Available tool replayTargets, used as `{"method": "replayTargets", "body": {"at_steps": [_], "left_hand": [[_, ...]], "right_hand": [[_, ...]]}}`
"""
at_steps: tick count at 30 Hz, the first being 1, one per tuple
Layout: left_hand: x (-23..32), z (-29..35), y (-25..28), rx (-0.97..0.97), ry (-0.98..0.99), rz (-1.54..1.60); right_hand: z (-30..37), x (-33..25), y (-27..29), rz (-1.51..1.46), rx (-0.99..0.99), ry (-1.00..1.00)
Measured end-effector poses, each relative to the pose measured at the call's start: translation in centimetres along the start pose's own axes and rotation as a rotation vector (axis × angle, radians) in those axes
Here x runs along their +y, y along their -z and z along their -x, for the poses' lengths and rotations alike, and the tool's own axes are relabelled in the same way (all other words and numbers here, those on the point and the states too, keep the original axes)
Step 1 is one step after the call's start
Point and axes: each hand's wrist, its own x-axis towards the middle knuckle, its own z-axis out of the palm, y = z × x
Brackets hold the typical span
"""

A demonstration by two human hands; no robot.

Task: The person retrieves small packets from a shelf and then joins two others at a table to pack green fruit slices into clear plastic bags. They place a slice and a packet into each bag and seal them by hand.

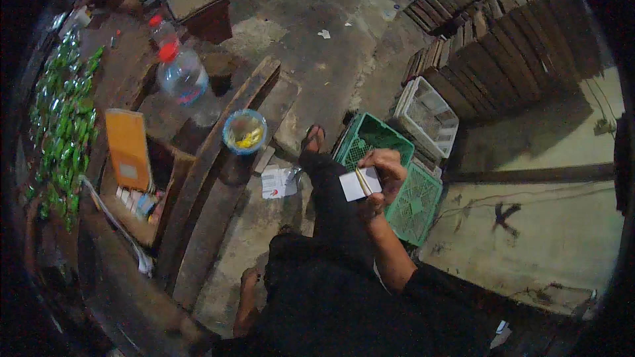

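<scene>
My right hand (387, 172) is raised in front of my dark trousers, its fingers closed around a small white rectangular packet (357, 186). A thin pale-yellow strip (364, 180) runs along the packet beside the fingers; whether it is part of the packet I cannot tell. Low on the left, beside my dark clothing, is what appears to be my left hand (249, 281), dim and small, its fingers not clear. A printed white sheet (279, 182) lies on the floor near my sandalled foot (313, 139).
Green crates (415, 205) and a white crate (431, 116) stand to the right, by stacked boards (493, 59). On the left are a tub of yellow pieces (245, 132), a clear red-capped bottle (182, 76), an open wooden box (165, 188) and many glossy green pieces (63, 119).
</scene>
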Motion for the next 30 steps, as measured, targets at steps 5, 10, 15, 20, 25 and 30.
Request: {"method": "replayTargets", "body": {"at_steps": [5,10,15,20,25,30], "left_hand": [[9.8,-5.6,-1.3,-0.039,0.175,-0.016],[26.1,-9.1,-3.9,0.019,0.385,0.067],[41.8,-7.3,-4.2,-0.007,0.557,0.138],[52.9,-7.8,-2.5,-0.090,0.586,0.180],[60.5,-11.3,2.5,-0.241,0.495,0.124],[75.7,-20.9,17.4,-0.385,0.262,-0.219]], "right_hand": [[-8.9,13.0,-2.8,-0.101,0.167,-0.377],[-18.8,30.4,-4.6,-0.621,0.033,-1.237],[-26.0,39.4,-1.7,-0.603,-0.092,-1.774],[-35.4,43.5,-2.9,-0.433,-0.286,-1.806],[-43.8,44.3,-8.4,-0.276,-0.572,-1.534],[-52.1,47.4,-16.8,-0.616,-0.492,-1.704]]}}
